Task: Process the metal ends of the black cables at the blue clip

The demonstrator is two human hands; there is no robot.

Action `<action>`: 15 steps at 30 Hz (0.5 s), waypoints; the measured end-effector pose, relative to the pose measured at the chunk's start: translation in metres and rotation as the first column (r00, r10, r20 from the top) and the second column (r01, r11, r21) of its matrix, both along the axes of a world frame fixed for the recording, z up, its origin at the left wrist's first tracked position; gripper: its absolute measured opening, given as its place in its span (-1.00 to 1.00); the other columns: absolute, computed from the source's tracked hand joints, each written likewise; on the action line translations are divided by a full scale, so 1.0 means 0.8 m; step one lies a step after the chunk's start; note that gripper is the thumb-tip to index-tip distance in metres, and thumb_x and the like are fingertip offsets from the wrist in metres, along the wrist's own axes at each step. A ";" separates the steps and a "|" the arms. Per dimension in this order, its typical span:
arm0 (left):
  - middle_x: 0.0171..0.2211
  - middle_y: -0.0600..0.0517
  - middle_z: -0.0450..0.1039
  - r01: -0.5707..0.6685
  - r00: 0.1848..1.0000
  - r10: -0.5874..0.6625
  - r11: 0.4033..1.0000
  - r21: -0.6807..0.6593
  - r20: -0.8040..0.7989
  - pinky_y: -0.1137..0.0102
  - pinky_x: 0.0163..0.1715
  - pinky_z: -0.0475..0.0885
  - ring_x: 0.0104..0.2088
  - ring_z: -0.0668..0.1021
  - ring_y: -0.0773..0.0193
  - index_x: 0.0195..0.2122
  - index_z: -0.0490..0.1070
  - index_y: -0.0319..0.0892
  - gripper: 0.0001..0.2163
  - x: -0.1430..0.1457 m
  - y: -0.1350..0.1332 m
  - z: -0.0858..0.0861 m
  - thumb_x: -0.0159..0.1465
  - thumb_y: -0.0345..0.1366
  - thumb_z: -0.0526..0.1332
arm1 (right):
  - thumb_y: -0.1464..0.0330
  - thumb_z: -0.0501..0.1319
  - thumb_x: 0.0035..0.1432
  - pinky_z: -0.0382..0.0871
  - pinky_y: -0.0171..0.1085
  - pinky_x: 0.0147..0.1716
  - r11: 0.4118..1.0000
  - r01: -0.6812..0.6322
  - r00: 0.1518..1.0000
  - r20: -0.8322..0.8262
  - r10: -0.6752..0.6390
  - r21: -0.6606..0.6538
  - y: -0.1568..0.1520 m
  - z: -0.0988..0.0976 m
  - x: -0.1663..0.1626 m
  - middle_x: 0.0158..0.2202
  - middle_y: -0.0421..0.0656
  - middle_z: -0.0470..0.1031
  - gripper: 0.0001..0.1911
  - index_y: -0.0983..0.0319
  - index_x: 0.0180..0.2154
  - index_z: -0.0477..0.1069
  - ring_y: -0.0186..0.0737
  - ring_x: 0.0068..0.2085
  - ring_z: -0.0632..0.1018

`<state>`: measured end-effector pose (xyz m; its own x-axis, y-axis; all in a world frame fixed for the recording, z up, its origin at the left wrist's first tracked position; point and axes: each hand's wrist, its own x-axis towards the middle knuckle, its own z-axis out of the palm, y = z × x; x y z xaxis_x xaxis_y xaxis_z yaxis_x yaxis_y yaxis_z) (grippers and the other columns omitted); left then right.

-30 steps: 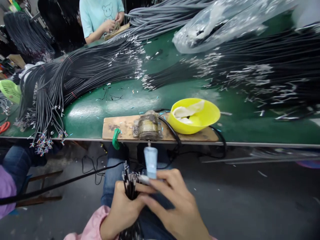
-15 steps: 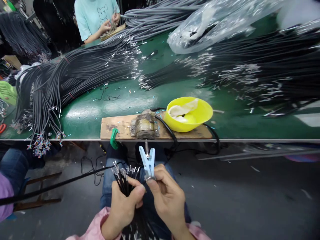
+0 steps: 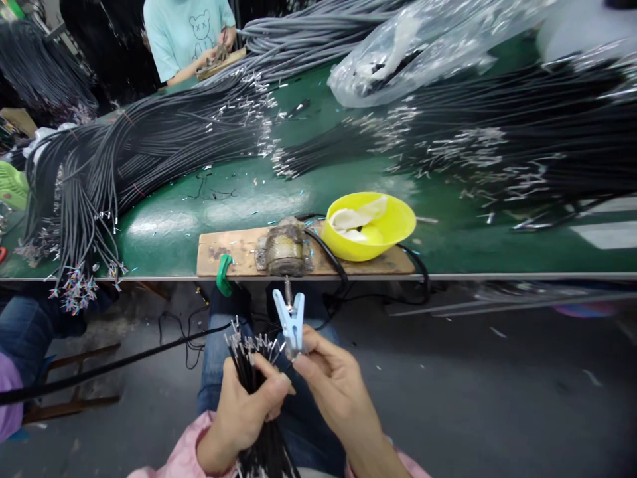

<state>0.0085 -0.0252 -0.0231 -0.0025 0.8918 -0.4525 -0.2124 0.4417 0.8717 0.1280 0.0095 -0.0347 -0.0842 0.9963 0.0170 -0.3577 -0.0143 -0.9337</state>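
My left hand (image 3: 246, 408) is wrapped round a bundle of thin black wires (image 3: 251, 365) with bare metal tips pointing up, held over my lap. My right hand (image 3: 331, 385) pinches the tail of a light blue plastic clip (image 3: 289, 322), whose jaws stand apart just below a small motor (image 3: 283, 249). The motor is fixed on a wooden board (image 3: 239, 249) at the table's near edge, with a thin shaft sticking out toward the clip. The clip's jaws sit right beside the wire tips.
A yellow bowl (image 3: 371, 226) with pale scraps rests on the board's right end. Large heaps of black cables (image 3: 149, 146) cover the green table (image 3: 239, 206), plus a plastic bag (image 3: 423, 46). Another person in a teal shirt (image 3: 186, 30) works at the far side. A green clamp (image 3: 223, 273) grips the board.
The clip went from closed, near the motor shaft, to jaws apart. Both hands with the wires and clip shifted slightly left and up in the picture.
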 end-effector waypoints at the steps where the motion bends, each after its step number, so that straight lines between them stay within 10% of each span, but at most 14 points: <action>1: -0.67 0.16 0.26 -0.026 0.999 0.026 1.000 0.009 -0.023 0.51 -0.66 0.20 -0.69 0.28 0.50 -0.51 0.28 -0.21 -0.63 0.002 -0.002 -0.001 -0.03 -0.06 0.39 | 0.23 0.21 0.12 0.28 -0.33 -0.52 1.000 0.024 1.000 0.007 -0.024 -0.011 -0.003 -0.001 -0.004 -0.52 -0.21 0.33 -0.79 0.22 -0.45 0.39 -0.29 -0.50 0.37; 4: -0.58 0.15 0.30 -0.102 0.992 0.104 0.994 0.023 -0.078 0.50 -0.56 0.30 -0.60 0.34 0.47 -0.46 0.24 -0.18 -0.62 0.007 -0.005 -0.004 -0.08 -0.15 0.44 | 0.39 0.17 0.15 0.26 -0.33 -0.51 0.950 0.232 0.942 0.195 -0.273 0.207 -0.009 -0.002 -0.011 -0.51 -0.21 0.31 -0.88 0.20 -0.45 0.36 -0.27 -0.48 0.37; 8: -0.59 0.13 0.29 -0.089 0.991 0.091 0.996 0.016 -0.100 0.51 -0.68 0.22 -0.66 0.27 0.48 -0.46 0.32 -0.20 -0.69 0.005 0.000 -0.001 0.01 -0.09 0.37 | 0.56 0.16 0.09 0.29 -0.27 -0.40 0.724 0.303 0.747 0.317 -0.584 0.619 -0.006 0.005 -0.007 -0.48 -0.18 0.39 -0.82 0.16 -0.41 0.40 -0.21 -0.41 0.40; 12: -0.63 0.09 0.31 -0.029 0.993 0.039 0.995 0.097 -0.108 0.44 -0.56 0.30 -0.60 0.32 0.40 -0.56 0.46 -0.24 -0.75 0.000 0.011 0.013 -0.02 -0.15 0.40 | 0.22 0.19 0.16 0.29 -0.28 -0.50 0.980 0.015 0.989 0.139 -0.043 0.198 0.004 0.009 0.008 -0.54 -0.17 0.36 -0.77 0.19 -0.48 0.40 -0.24 -0.49 0.40; 15: -0.64 0.07 0.37 0.003 0.994 0.013 0.989 0.147 -0.108 0.40 -0.48 0.35 -0.56 0.37 0.35 -0.59 0.51 -0.20 -0.81 -0.001 0.016 0.020 -0.06 -0.20 0.43 | 0.01 0.30 -0.06 0.30 -0.29 -0.51 0.908 -0.387 0.917 -0.165 0.362 -0.161 0.013 0.006 0.022 -0.55 -0.18 0.38 -0.60 0.24 -0.46 0.45 -0.26 -0.50 0.41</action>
<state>0.0075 -0.0122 -0.0068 -0.0491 0.9484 -0.3133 -0.1148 0.3062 0.9450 0.1458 0.0202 -0.0298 -0.4614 0.8777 -0.1296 -0.4085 -0.3398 -0.8471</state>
